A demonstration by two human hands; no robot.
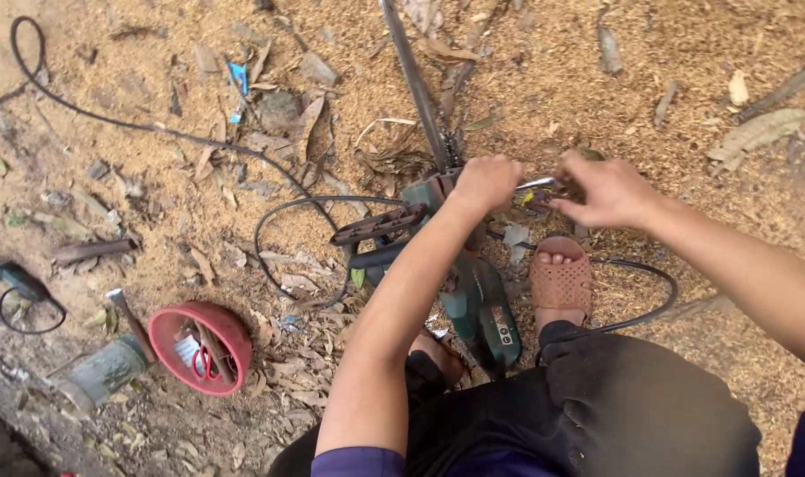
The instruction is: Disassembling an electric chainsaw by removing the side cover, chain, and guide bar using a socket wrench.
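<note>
Head view. I am crouched over an electric chainsaw point(473, 300) lying on sawdust-covered ground point(597, 79). Its green body sits between my knees and its guide bar point(415, 84) runs away from me toward the top of the frame.

My left hand point(486, 181) is closed in a fist on the saw's housing where the bar meets the body. My right hand point(601, 190) is just beside it, fingers pinched around a slim metal tool point(537, 184) whose shiny end points at the left hand. The two hands are near each other but not touching. Whether the tool's tip is seated in the saw I cannot tell; my left hand hides that spot.

The saw's black front handle point(376, 225) juts out to the left of my forearm. A black power cord point(279, 212) loops on the ground left of the saw; another stretch curves past my sandalled foot point(561, 283), which is planted beside the saw body under my right hand.

Well to the left lies a red bowl point(168, 331) holding red-handled scissors point(206, 362), with a bamboo section point(102, 371) just beside it.
</note>
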